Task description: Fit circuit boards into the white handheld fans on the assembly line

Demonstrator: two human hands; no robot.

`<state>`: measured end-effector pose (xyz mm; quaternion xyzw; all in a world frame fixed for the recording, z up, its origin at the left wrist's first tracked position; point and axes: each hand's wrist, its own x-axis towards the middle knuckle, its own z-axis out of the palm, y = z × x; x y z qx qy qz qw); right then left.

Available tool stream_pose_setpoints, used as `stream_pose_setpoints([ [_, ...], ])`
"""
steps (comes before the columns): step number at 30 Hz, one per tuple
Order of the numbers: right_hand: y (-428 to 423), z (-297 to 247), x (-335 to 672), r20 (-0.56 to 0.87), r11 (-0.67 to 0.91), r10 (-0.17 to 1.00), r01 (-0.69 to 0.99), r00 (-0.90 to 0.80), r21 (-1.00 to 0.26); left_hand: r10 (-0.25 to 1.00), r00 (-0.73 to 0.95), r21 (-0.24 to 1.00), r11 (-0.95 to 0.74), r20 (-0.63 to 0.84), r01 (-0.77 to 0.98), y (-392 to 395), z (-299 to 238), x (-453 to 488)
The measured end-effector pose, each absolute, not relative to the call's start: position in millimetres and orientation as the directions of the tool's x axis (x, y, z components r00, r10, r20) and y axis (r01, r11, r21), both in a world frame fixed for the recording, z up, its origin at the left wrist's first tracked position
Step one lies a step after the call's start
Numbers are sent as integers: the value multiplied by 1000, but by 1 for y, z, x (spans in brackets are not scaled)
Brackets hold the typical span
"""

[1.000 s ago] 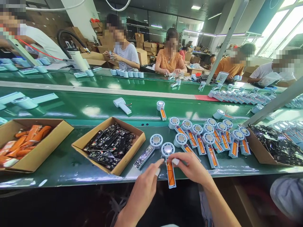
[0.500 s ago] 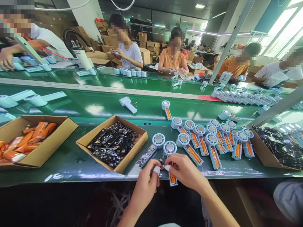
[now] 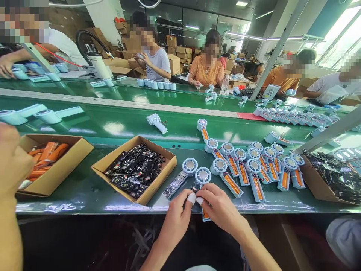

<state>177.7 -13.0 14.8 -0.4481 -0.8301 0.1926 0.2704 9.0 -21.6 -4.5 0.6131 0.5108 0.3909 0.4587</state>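
Observation:
A handheld fan (image 3: pixel 203 175) lies face up at the belt's front edge, its round head away from me and its open handle showing an orange battery (image 3: pixel 206 215). Over that handle my left hand (image 3: pixel 177 211) pinches a small black circuit board (image 3: pixel 193 189), mostly covered by the fingers. My right hand (image 3: pixel 221 205) is closed in a pinch against the same spot; what lies between its fingertips is hidden. White covers wrap both thumbs. Left of this fan is another fan (image 3: pixel 189 166), with a circuit board (image 3: pixel 175 185) in its handle.
A cardboard box (image 3: pixel 162 184) of black circuit boards stands left of my hands; farther left is a box (image 3: pixel 66 165) of orange batteries, with another person's arm (image 3: pixel 9 180) beside it. Several open fans (image 3: pixel 255 184) lie to the right, before another board box (image 3: pixel 316 184). Co-workers sit opposite.
My hands have drawn closer together, thumbs nearly touching over the fan's handle. Another person's arm has entered at the left, by the battery box. The view has shifted slightly.

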Motion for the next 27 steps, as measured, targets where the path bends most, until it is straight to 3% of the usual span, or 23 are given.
stream_pose_setpoints([
  [3,-12,10,176,333,541,841,636,-428,-550,983,180,972,1,-44,236,-22,-6,10],
  [8,-9,5,174,409,495,867,595,-285,-633,988,129,984,60,-82,165,-25,-13,9],
  [15,-12,18,173,386,490,865,708,-321,-509,997,75,930,-56,31,362,-30,-11,8],
  [22,-9,29,172,322,395,919,579,-230,-713,991,74,911,-132,112,390,-30,-11,7],
  [27,-11,24,173,248,403,915,753,-319,-521,997,68,973,-37,22,227,-30,-12,9],
])
